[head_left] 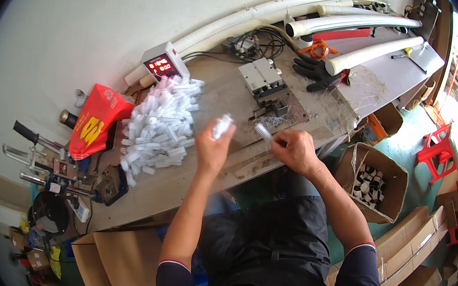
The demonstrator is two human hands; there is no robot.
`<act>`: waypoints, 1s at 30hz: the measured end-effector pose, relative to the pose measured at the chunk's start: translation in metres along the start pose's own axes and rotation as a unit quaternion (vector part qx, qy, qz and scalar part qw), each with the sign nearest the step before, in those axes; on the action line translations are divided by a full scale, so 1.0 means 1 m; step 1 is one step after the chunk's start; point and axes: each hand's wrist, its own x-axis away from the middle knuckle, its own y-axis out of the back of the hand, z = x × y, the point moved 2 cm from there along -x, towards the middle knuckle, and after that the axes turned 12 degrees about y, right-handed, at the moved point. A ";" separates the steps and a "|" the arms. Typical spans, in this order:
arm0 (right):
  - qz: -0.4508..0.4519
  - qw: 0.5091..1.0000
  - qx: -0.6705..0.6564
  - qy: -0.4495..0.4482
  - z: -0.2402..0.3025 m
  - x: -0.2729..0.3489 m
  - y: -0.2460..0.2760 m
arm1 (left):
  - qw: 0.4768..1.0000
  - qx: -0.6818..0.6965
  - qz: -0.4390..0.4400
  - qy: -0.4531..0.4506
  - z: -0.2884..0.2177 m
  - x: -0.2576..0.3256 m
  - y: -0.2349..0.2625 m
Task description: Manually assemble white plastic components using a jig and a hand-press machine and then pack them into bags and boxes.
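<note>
Far left on the bench: a red bag, then a heap of short white tube pieces below a small timer box with a red display. Left hand raised just right of the heap, fingers closed around a white piece. Right hand near it, pinching a second small white piece in front of the metal pneumatic fixture. Seemingly mid-handling, one piece per hand. Next move, by judgement, needs careful alignment of the two pieces. Further right, an open cardboard box holding more pieces.
</note>
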 end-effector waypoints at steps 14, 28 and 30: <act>-0.118 0.979 0.082 -0.141 -0.020 -0.026 -0.006 | 0.990 0.111 -0.090 0.013 0.034 -0.035 -0.015; -0.152 0.969 0.131 -0.141 -0.017 -0.025 -0.025 | 0.995 0.029 -0.096 -0.016 0.032 -0.035 -0.011; -0.165 0.968 0.138 -0.128 -0.017 -0.025 -0.026 | 0.995 0.027 -0.094 -0.014 0.030 -0.035 -0.011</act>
